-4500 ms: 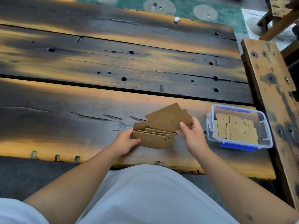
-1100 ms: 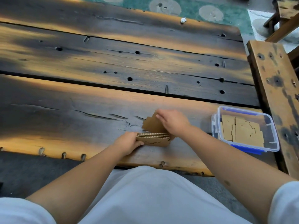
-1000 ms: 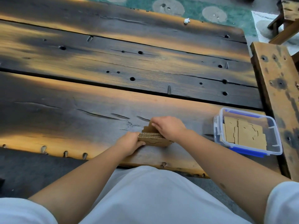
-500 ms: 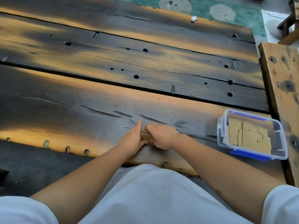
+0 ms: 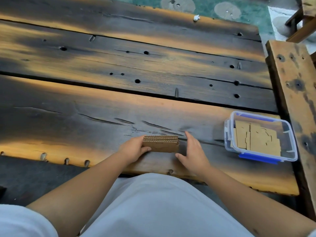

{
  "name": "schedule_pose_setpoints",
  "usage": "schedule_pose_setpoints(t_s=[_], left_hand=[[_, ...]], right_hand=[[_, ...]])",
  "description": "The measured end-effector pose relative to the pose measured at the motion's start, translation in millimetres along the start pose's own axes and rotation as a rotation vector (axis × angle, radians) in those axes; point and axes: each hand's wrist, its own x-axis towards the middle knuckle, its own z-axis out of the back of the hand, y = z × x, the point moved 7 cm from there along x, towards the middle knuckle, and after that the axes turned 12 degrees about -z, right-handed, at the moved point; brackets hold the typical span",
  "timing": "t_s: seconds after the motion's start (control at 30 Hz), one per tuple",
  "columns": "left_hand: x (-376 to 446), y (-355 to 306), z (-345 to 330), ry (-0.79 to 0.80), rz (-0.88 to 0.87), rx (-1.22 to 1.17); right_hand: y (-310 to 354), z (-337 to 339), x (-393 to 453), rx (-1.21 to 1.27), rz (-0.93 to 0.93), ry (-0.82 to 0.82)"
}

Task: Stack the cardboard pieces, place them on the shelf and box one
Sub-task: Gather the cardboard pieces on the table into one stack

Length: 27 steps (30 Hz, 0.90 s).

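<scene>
A squared-up stack of brown cardboard pieces stands on its long edge near the front of the dark wooden table. My left hand grips the stack's left end, thumb on its front face. My right hand is just off the stack's right end, fingers straight and apart, holding nothing. A clear plastic box with blue clips sits at the right on the table, lidless, with flat cardboard pieces lying inside.
A wooden bench plank runs along the table's right side. A small white scrap lies at the far edge. Green patterned floor covering shows beyond the table. My white-clothed lap fills the bottom of the view.
The fanned pieces have been pressed together into one even stack. My right hand has come off the top of the stack and moved to its right end, now open.
</scene>
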Motion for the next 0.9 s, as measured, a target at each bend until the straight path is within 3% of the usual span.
schedule_pose_setpoints(t_s=[0.2, 0.5, 0.6, 0.9], left_hand=[[-1.3, -2.6, 1.1, 0.004, 0.0, 0.063], [-5.9, -6.5, 5.9, 0.037, 0.114, 0.213], [-7.4, -6.9, 3.5, 0.069, 0.11, 0.149], [-19.1, -10.3, 11.8, 0.106, 0.078, -0.021]], right_hand=[[9.7, -23.7, -5.8, -0.001, 0.032, 0.121], [23.5, -20.9, 0.0, -0.195, 0.031, -0.043], [23.4, -20.7, 2.4, -0.256, 0.084, -0.026], [26.7, -17.0, -3.9, -0.072, 0.178, 0.13]])
